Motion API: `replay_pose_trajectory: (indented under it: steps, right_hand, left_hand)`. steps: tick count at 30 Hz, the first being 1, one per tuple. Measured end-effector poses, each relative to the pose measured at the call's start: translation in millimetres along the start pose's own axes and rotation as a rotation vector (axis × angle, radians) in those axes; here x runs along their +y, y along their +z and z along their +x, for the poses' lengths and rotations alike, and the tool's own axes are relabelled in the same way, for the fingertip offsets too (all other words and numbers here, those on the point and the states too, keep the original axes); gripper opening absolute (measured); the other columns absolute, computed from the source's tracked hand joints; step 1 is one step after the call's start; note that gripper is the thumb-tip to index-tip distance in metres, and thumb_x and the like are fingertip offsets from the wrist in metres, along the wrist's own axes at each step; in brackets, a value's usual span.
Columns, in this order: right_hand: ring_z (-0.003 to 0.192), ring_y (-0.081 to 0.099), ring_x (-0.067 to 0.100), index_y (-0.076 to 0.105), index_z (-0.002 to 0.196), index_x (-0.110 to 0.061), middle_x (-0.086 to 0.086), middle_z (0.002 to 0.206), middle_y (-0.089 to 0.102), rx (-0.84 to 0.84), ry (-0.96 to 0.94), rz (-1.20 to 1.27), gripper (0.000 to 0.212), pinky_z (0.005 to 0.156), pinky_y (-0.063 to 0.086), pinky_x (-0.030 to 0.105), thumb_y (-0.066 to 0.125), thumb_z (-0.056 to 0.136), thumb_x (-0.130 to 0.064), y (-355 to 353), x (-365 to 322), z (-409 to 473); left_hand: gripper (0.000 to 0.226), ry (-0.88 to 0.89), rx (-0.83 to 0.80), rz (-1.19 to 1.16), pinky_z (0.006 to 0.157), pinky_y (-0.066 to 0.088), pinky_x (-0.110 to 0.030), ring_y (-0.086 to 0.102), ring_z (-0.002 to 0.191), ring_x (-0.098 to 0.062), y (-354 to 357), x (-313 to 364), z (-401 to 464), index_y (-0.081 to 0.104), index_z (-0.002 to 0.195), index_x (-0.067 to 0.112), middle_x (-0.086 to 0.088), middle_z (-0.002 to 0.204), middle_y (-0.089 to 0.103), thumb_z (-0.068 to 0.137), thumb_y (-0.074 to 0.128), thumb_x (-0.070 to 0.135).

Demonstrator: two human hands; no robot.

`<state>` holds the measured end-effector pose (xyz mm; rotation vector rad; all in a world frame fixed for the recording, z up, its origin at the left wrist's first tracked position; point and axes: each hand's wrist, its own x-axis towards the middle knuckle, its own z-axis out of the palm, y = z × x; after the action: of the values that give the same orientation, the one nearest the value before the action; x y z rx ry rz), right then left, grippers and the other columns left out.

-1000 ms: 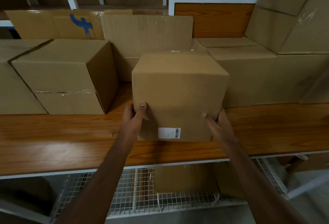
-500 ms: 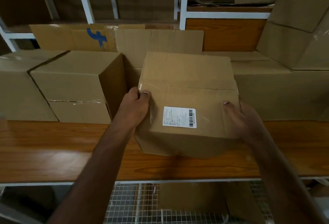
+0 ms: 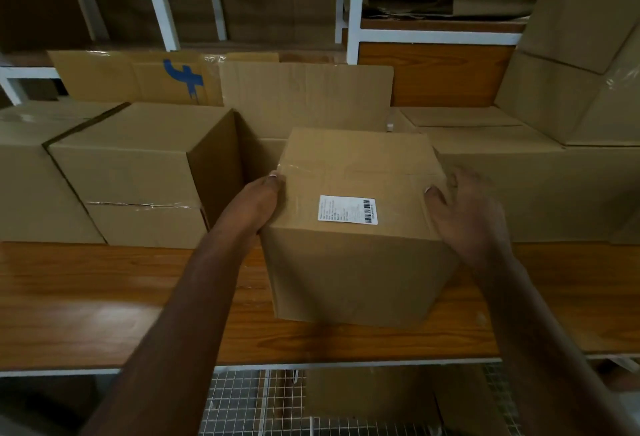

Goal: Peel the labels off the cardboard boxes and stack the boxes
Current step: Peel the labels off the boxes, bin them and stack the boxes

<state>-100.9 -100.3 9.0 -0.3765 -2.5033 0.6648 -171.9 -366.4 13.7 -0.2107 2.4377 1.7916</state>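
A brown cardboard box stands on the wooden shelf, in the middle of the view. A white label with a barcode is stuck on its top face, near the front edge. My left hand grips the box's upper left edge, fingers curled over the taped seam. My right hand lies against the upper right edge with the fingers spread and the thumb on the top face.
Taped cardboard boxes stand to the left, and a larger stack fills the right. Flattened cardboard, one sheet with a blue mark, leans behind. A wire mesh shelf lies below the wooden shelf.
The box has been tipped over toward me, so the labelled face went from the front to the top. It now stands flat on the shelf. Both hands shifted to its upper edges.
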Motion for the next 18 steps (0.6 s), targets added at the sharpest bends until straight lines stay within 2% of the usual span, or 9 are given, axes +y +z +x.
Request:
replay_pose_trajectory:
  steps: [4,7,9,13,15,18]
  right_hand:
    - [0.115,0.05,0.036,0.051,0.133,-0.008,0.02,0.126,0.053,-0.011,-0.091,-0.212,0.048,0.092,0.043,0.042,0.052,0.096,-0.038,4,-12,13]
    - [0.122,0.048,0.038,0.053,0.135,-0.012,0.019,0.133,0.05,-0.068,-0.207,-0.202,0.048,0.103,0.038,0.044,0.057,0.093,-0.035,8,-40,19]
    - [0.123,0.049,0.031,0.059,0.129,-0.016,0.012,0.13,0.055,-0.107,-0.364,-0.109,0.041,0.104,0.038,0.041,0.057,0.091,-0.031,15,-62,20]
    - [0.114,0.051,0.018,0.064,0.117,-0.019,0.002,0.12,0.057,-0.369,-0.561,0.08,0.029,0.096,0.045,0.035,0.055,0.09,-0.014,33,-100,22]
    - [0.11,0.051,0.017,0.06,0.118,-0.018,0.001,0.116,0.055,-0.526,-0.6,0.074,0.032,0.094,0.047,0.038,0.051,0.087,-0.02,43,-114,25]
    - [0.112,0.045,0.02,0.052,0.121,-0.026,-0.001,0.114,0.048,-0.657,-0.624,-0.035,0.047,0.098,0.042,0.044,0.042,0.075,-0.035,53,-124,34]
  left_hand:
    - [0.048,-0.041,0.029,-0.072,0.092,0.043,-0.03,0.058,0.099,-0.02,6,3,12,0.057,0.135,0.014,-0.003,0.123,0.061,0.103,0.039,0.045]
    - [0.049,0.001,0.048,0.018,0.1,0.04,-0.032,0.054,0.119,-0.027,7,7,18,0.054,0.137,0.006,-0.013,0.138,0.055,0.105,0.036,0.038]
    - [0.047,0.035,0.049,0.063,0.096,0.039,-0.029,0.052,0.122,-0.028,6,7,20,0.054,0.138,0.007,-0.015,0.14,0.054,0.106,0.034,0.035]
    - [0.045,0.071,0.024,0.098,0.098,0.04,-0.032,0.054,0.119,-0.027,4,6,24,0.056,0.136,0.009,-0.016,0.138,0.056,0.106,0.032,0.033]
    - [0.045,0.082,-0.005,0.119,0.106,0.039,-0.038,0.052,0.123,-0.03,3,6,25,0.055,0.136,0.007,-0.016,0.139,0.054,0.106,0.031,0.03]
    - [0.046,0.101,-0.004,0.125,0.108,0.039,-0.04,0.053,0.123,-0.028,1,4,26,0.057,0.136,0.01,-0.013,0.138,0.056,0.104,0.033,0.033]
